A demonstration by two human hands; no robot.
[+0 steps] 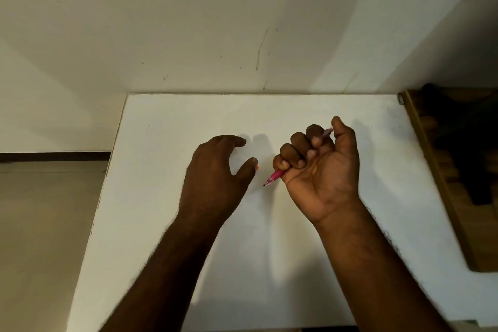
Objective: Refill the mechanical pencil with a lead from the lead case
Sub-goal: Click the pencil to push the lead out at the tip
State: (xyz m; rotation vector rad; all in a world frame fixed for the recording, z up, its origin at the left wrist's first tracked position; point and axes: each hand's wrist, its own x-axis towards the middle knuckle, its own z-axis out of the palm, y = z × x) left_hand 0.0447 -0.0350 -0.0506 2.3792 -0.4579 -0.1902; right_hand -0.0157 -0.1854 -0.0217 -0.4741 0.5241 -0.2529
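- The flat white rectangular table [310,264] is carrying both hands around its middle, nearer the far edge.
- The right hand [320,170] is fisting the slim pink plastic mechanical pencil [275,177], tip pointing left, thumb capping its back end (probably steadying it for loading).
- The left hand [215,172] is resting palm-down, fingers spread, thumb beside a small orange object [257,167], possibly the lead case.

looks like a plain room in a home or small office: a bare white table [269,237] pushed against a scuffed white wall [215,21] at 12 o'clock, tan floor [40,224] with dark skirting at 9 o'clock, some wooden furniture [458,183] at 3 o'clock.
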